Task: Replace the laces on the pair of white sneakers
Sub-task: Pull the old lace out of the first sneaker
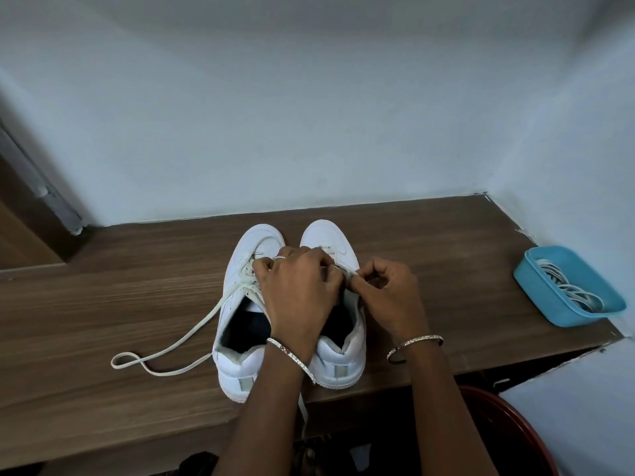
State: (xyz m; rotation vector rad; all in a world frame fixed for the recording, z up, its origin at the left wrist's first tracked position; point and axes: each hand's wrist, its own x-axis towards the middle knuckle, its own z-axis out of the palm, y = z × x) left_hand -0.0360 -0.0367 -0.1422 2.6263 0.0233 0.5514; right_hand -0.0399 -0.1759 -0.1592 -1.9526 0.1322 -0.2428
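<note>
Okay, two white sneakers side by side on the wood-grain counter (103, 304), toes to the wall, heels to the person; left sneaker (240, 359) is partly unlaced, its loose lace (192, 333) trailing left across the counter in a loop; both hands are at the lacing of the right sneaker (326, 235); left hand (299, 290) lies over the tongue area, fingers curled down at the eyelets, thumb against a short lace strand (347, 271); right hand (391, 293) is just beside it, thumb and forefinger pinching the same lace strand, other fingers curled in; the two hands nearly touch at the strand; most of the right sneaker's lacing is hidden under the left hand; ring (279, 258) on a left finger, one bangle (292, 355) on the left wrist, another on the right; a white lace end (303, 412) hangs over the counter's front edge below the left forearm; blue tray (556, 310) sits well apart at the right end of the counter, holding coiled white laces (567, 290); red round rim (498, 417) below the counter at bottom right.
</note>
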